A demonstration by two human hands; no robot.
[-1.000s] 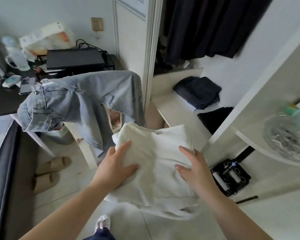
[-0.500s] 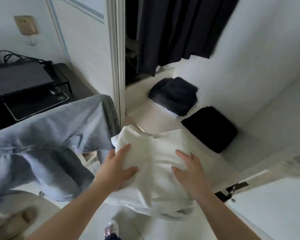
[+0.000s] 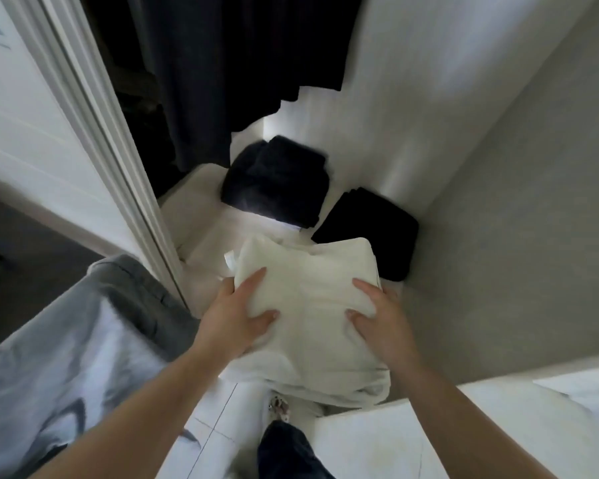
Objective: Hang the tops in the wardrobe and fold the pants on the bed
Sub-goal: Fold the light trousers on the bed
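Note:
I carry a folded cream-white garment (image 3: 308, 288) in both hands over the front of the white wardrobe shelf (image 3: 201, 216). My left hand (image 3: 237, 319) grips its left side, thumb on top and fingers underneath. My right hand (image 3: 381, 319) grips its right side the same way. Two dark folded garments lie on the shelf behind it, a navy one (image 3: 274, 181) and a black one (image 3: 367, 229). Dark tops (image 3: 229, 63) hang above them. Light blue jeans (image 3: 70, 357) hang draped at the lower left.
The wardrobe's white door frame (image 3: 118, 174) runs diagonally on the left, close to my left hand. A grey side wall (image 3: 516, 236) closes in the shelf on the right. My foot in a slipper (image 3: 279, 406) stands on the pale floor below.
I have stepped closer to the wardrobe. The white garment has moved forward over the shelf, next to the black folded one. The jeans have slid off to the lower left.

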